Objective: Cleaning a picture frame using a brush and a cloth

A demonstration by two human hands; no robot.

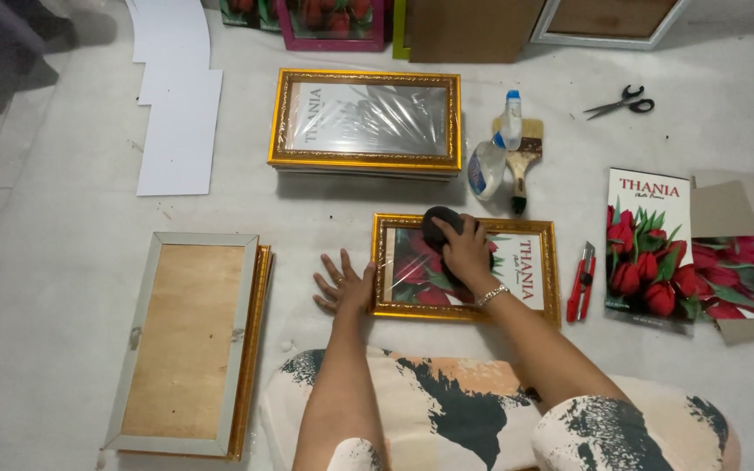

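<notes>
The right hand (466, 251) presses its grip closed on a dark pad (439, 227) against the glass of a small gold frame (467, 311) lying on the floor. The left hand (343, 284), fingers spread flat, steadies the frame's left edge. Wiping appears underway; the next stroke calls for even pressure.

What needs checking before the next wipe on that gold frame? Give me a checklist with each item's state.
1. Left hand braces the small gold frame at its left edge: ok.
2. Right hand presses the dark pad on the glass: ok.
3. Frame lies flat on the white floor sheet: ok.
4. Red utility knife apart from the frame: ok.
5. Knife blade retracted: cannot tell.
6. Glass clean: cannot tell.
</notes>
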